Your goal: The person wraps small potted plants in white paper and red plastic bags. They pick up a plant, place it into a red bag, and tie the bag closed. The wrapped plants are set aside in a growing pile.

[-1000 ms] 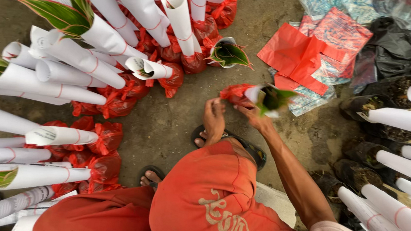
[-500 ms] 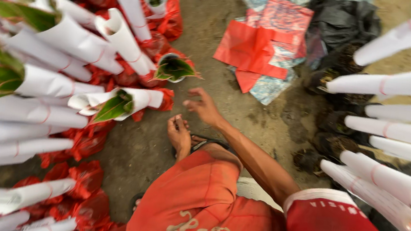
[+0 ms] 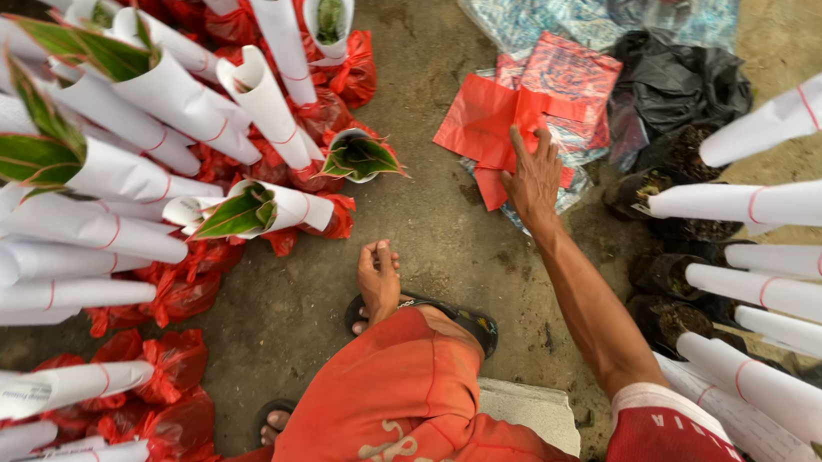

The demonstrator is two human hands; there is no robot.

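Note:
My right hand (image 3: 534, 178) is stretched forward with fingers spread, its fingertips on a pile of flat red plastic bags (image 3: 482, 117) lying on the ground. My left hand (image 3: 378, 278) rests empty on my knee, above my sandalled foot (image 3: 453, 317). Just left of it lies a plant wrapped in a white paper cone (image 3: 267, 209), with green-red leaves showing and a red bag round its root ball. Another short wrapped plant (image 3: 358, 156) stands beside it.
Many white paper-wrapped plants with red bagged roots (image 3: 140, 125) crowd the left side. More white cones (image 3: 795, 208) lean in from the right over black pots (image 3: 672, 181). A black plastic bag (image 3: 682, 81) and patterned sheets (image 3: 552, 14) lie behind the red bags. A concrete block (image 3: 529, 413) is under me.
A second ago both hands held a wrapped plant; it now lies among the others on the left. My right hand has since reached forward to the red bags, and the left has dropped to my knee.

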